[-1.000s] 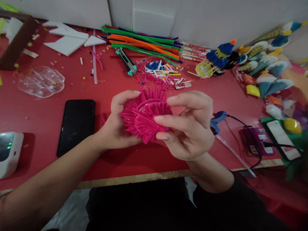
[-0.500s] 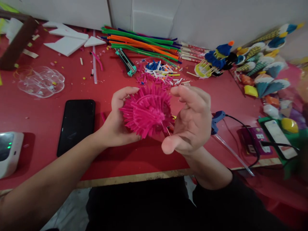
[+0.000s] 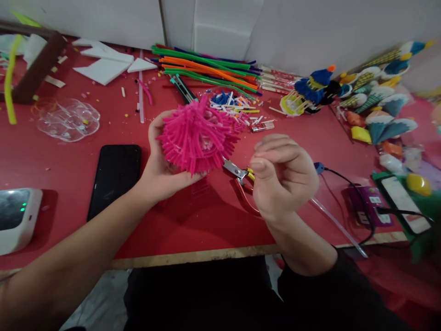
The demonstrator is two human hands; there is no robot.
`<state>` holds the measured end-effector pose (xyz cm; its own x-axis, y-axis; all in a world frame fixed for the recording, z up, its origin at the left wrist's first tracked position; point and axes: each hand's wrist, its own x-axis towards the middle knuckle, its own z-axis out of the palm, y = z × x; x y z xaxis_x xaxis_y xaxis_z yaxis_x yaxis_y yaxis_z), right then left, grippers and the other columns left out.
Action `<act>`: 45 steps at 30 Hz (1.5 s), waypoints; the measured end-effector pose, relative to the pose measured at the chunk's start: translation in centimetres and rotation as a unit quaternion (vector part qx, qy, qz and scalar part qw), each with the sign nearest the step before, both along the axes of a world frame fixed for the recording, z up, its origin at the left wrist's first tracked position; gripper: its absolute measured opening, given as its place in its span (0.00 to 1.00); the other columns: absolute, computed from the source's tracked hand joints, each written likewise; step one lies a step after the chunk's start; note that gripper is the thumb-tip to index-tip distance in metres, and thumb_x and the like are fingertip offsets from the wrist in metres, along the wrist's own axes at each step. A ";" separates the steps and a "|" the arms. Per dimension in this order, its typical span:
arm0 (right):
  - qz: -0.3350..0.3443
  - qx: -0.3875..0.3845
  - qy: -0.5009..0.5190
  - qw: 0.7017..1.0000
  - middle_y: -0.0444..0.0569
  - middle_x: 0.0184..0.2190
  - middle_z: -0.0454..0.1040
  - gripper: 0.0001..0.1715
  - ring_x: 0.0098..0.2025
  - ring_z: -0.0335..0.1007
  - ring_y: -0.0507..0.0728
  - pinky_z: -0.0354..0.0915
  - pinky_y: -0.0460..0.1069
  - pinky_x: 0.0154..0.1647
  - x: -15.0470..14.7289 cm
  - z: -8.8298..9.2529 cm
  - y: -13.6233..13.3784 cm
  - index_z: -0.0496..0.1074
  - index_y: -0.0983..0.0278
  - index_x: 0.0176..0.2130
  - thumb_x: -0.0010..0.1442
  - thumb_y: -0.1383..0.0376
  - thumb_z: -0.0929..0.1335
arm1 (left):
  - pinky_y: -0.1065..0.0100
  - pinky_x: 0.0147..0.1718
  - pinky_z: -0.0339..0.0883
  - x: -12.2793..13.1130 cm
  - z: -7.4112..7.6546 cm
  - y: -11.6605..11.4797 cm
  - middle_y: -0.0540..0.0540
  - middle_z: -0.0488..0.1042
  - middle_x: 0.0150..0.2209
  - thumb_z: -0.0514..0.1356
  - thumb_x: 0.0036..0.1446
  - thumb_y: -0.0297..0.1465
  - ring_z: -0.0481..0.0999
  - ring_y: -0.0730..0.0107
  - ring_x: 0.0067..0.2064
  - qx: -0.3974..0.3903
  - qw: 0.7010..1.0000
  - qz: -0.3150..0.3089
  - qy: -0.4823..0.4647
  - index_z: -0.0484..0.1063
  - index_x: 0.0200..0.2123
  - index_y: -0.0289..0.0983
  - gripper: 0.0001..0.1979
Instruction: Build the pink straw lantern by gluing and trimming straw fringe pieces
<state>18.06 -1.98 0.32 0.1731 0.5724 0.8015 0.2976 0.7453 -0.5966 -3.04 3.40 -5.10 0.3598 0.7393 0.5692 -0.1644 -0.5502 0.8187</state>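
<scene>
My left hand (image 3: 155, 170) is wrapped around the side of a bright pink pom-pom-like ball of pipe-cleaner pieces (image 3: 198, 138), held up above the red table. Whitish, shiny material shows among its bristles. To the right, apart from the ball, my right hand (image 3: 284, 177) has its thumb and fingertips pinched together; whatever may be between them is too small to make out. Between the hands lie metal snips (image 3: 237, 172) with red and yellow handles, partly hidden by my right hand. A blue glue gun (image 3: 319, 168) shows behind that hand, with a clear glue stick (image 3: 339, 227) extending from it.
A black phone (image 3: 115, 179) lies left of my forearm, near a white device (image 3: 17, 220). Colourful pipe cleaners (image 3: 210, 69), cut bits (image 3: 232, 101), a cutter (image 3: 184, 87) and a lighter (image 3: 262, 127) lie behind. Finished-looking crafts (image 3: 386, 108) crowd the right side.
The pink ball has moved left and up and turned in my left hand. My right hand has drawn away to the right, its spread fingers now pinched. The snips and lighter are uncovered.
</scene>
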 end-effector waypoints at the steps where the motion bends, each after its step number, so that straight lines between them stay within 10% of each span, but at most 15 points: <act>1: 0.005 -0.003 0.014 1.000 0.40 0.28 0.74 0.08 0.34 0.73 0.53 0.73 0.54 0.39 0.0 -0.1 0.1 0.75 0.57 0.33 0.63 0.63 0.75 | 0.35 0.70 0.53 0.0 0.1 -0.1 0.45 0.51 0.71 0.80 0.42 0.38 0.53 0.40 0.76 -0.015 1.000 -0.006 -0.003 0.48 0.68 0.55 0.57; 15: 0.029 -0.212 0.085 0.973 0.38 0.19 0.58 0.26 0.23 0.59 0.48 0.61 0.47 0.24 0.3 -0.3 0.6 0.61 0.60 0.23 0.70 0.55 0.67 | 0.35 0.69 0.57 -0.1 0.7 -0.6 0.45 0.56 0.70 0.79 0.45 0.35 0.59 0.43 0.74 -0.031 0.999 -0.005 -0.008 0.53 0.67 0.54 0.52; 18: -0.011 -0.129 -0.028 0.991 0.43 0.34 0.71 0.03 0.35 0.70 0.51 0.69 0.49 0.33 0.4 -0.2 0.4 0.72 0.59 0.40 0.67 0.62 0.70 | 0.37 0.69 0.59 -0.2 0.8 -0.6 0.45 0.56 0.70 0.79 0.47 0.37 0.61 0.46 0.73 -0.005 1.000 -0.016 -0.001 0.51 0.68 0.55 0.53; 22: -0.078 0.055 -0.209 0.973 0.48 0.47 0.71 0.16 0.51 0.71 0.59 0.72 0.57 0.51 1.0 0.1 0.0 0.72 0.55 0.51 0.64 0.63 0.73 | 0.41 0.67 0.64 -0.6 0.9 -0.5 0.42 0.54 0.68 0.80 0.43 0.32 0.64 0.49 0.70 0.037 0.998 -0.011 0.052 0.49 0.71 0.51 0.59; 26: -0.088 0.053 -0.307 0.946 0.46 0.51 0.70 0.19 0.56 0.68 0.62 0.68 0.59 0.59 1.6 0.3 -0.5 0.73 0.46 0.56 0.65 0.58 0.72 | 0.42 0.66 0.67 -0.9 1.1 -0.5 0.41 0.52 0.66 0.80 0.44 0.33 0.65 0.50 0.68 0.062 0.994 -0.022 0.090 0.46 0.71 0.49 0.60; 45: -0.175 0.122 -0.295 0.931 0.43 0.43 0.76 0.08 0.46 0.71 0.58 0.76 0.56 0.50 1.3 0.2 -0.5 0.80 0.45 0.41 0.63 0.62 0.74 | 0.49 0.65 0.71 -0.3 1.3 -1.0 0.44 0.58 0.67 0.78 0.43 0.42 0.68 0.47 0.66 0.069 0.993 0.016 0.089 0.53 0.70 0.53 0.55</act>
<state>19.38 -2.49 0.54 -0.1969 0.3526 0.9148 0.7704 0.6328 -0.0781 -3.36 2.39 -3.82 0.4413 0.6719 0.5949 -0.0035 -0.6616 0.7499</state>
